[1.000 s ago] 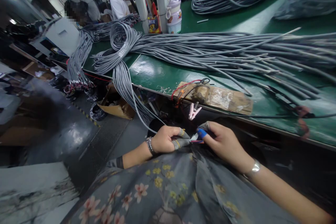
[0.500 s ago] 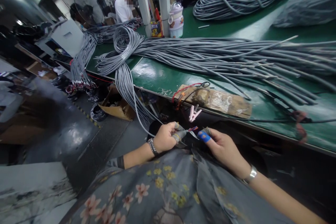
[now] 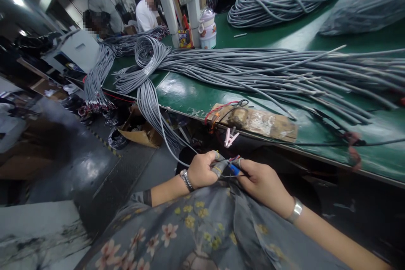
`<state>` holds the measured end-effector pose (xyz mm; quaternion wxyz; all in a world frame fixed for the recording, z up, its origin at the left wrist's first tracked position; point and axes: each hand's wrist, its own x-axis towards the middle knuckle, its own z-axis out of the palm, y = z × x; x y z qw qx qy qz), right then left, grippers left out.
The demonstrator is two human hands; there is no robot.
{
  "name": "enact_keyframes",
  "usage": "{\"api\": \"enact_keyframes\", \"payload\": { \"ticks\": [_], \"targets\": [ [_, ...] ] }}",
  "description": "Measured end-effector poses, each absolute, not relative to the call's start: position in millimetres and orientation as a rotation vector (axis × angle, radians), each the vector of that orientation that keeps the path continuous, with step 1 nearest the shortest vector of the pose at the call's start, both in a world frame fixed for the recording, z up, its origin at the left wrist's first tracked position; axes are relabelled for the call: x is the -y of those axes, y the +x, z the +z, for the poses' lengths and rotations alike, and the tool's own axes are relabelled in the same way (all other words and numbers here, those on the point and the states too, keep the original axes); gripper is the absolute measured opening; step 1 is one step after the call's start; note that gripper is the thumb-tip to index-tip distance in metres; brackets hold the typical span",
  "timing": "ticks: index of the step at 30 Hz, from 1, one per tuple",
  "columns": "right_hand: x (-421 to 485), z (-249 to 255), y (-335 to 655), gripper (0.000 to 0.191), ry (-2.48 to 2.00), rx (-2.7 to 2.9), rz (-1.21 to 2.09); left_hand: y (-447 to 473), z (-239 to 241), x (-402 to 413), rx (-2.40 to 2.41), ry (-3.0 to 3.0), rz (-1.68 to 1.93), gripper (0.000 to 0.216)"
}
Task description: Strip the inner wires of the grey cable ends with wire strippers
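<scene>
My left hand [image 3: 202, 171], with grey covers on its thumb and finger, pinches a grey cable [image 3: 168, 148] close to its stripped end. Red and blue inner wires [image 3: 234, 158] stick out past those fingertips. My right hand [image 3: 265, 182], with blue tape around a fingertip, is closed on these wires, right beside the left fingertips. Both hands are above my lap, in front of the bench edge. The cable runs back left toward a hanging bundle of grey cables [image 3: 148, 99].
On the green bench [image 3: 177, 88] lie many long grey cables [image 3: 221, 65] and a taped wooden block [image 3: 262, 123]. A pink clip [image 3: 231, 137] hangs at its edge. A lilac-lidded cup [image 3: 208, 29] stands by a post. A person in a white shirt [image 3: 146, 14] sits farther back.
My right hand has moved left, from apart to meeting the left fingertips, and has closed on the inner wires. The left hand keeps its hold on the cable. The view has shifted slightly.
</scene>
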<state>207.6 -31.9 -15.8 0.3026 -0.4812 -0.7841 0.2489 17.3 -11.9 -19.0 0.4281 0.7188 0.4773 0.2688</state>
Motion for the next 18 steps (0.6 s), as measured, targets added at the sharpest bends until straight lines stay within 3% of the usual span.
{"api": "enact_keyframes", "payload": {
  "ticks": [7, 9, 15, 18],
  "targets": [
    [37.5, -2.0, 189.3, 0.034, -0.679, 2.142, 0.969, 24.0, -22.0, -3.2, -1.442, 1.891, 0.43, 0.002],
    [38.5, 3.2, 185.7, 0.039, -0.551, 2.151, 1.034, 23.6, -27.6, -5.0, -1.472, 1.832, 0.404, 0.008],
    [38.3, -1.7, 228.4, 0.045, -1.035, 1.842, 0.787, 14.5, -19.2, 5.2, -1.196, 1.412, 0.674, 0.032],
    [41.9, 4.1, 265.0, 0.03, -1.316, 1.652, 0.511, 9.7, -6.3, 7.5, -1.14, 1.306, 0.663, 0.044]
  ]
}}
